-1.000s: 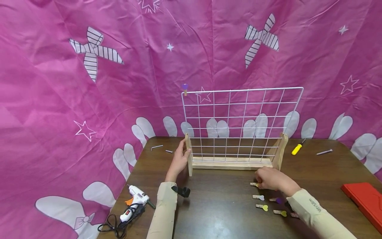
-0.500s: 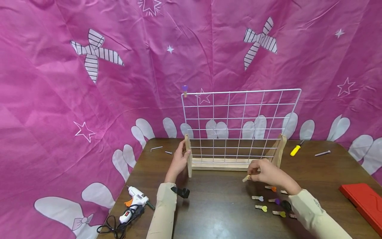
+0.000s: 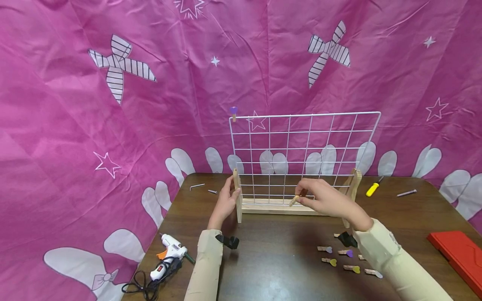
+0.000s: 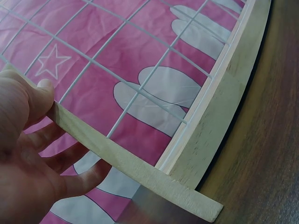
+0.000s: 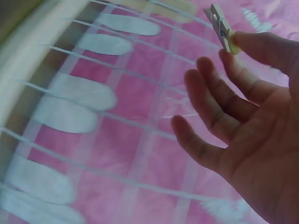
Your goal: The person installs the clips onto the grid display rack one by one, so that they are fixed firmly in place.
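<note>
A white wire grid [image 3: 290,132] stands upright in a wooden base. My left hand [image 3: 226,203] grips the base's left upright [image 4: 126,158], thumb on one side and fingers on the other in the left wrist view. Between thumb and index finger, my right hand [image 3: 331,202] pinches a small wooden clothespin [image 5: 219,28] with a bit of yellow at its pinched end. In the head view this clothespin is in front of the grid's lower part, apart from the wires as far as I can tell. Another clothespin with a purple heart [image 3: 234,110] is clipped on the grid's top left corner.
Several heart clothespins [image 3: 329,262] lie at the front right, some partly behind the right sleeve. A glue gun [image 3: 172,247] with its cord lies left, a red case [image 3: 457,255] right. A yellow screwdriver [image 3: 373,189] and a bolt [image 3: 407,193] lie at the back right.
My right hand has picked a clothespin off the table and moved it up and left to the grid's lower part. The left hand stays on the upright.
</note>
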